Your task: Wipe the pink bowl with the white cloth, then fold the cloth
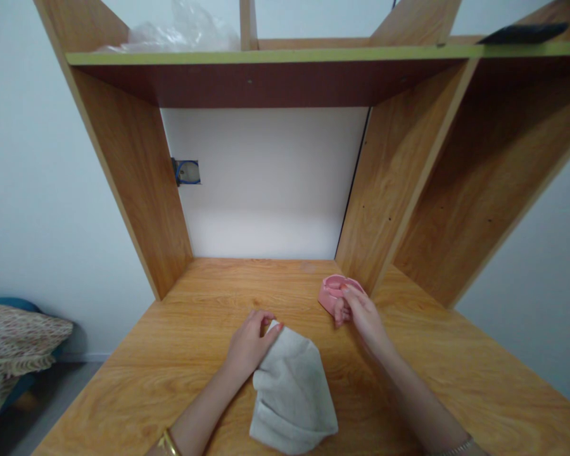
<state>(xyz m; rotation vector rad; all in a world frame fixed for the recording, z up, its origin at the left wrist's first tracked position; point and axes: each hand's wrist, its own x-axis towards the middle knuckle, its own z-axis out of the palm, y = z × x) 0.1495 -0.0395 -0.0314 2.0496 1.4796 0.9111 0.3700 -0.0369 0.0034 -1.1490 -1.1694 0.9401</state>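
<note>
A folded pale grey cloth (pixel 294 392) lies on the wooden desk near its front. My left hand (pixel 251 342) pinches the cloth's upper left corner between thumb and fingers. Further back, close to the right upright panel, sits a small pink faceted ashtray (pixel 329 292) with a notched rim. My right hand (pixel 361 310) is closed on the near right side of this ashtray, thumb and index finger at the rim and the other fingers curled below. Part of the ashtray is hidden behind that hand.
Wooden side panels (pixel 128 183) flank the desk (pixel 209 285). Overhead runs a green-edged shelf (pixel 285 57) with a clear plastic bag (pixel 180 31) and a dark flat object (pixel 525 33). A wall cutout (pixel 189 171) shows blue cable. A woven bag or cushion (pixel 23 332) is at left.
</note>
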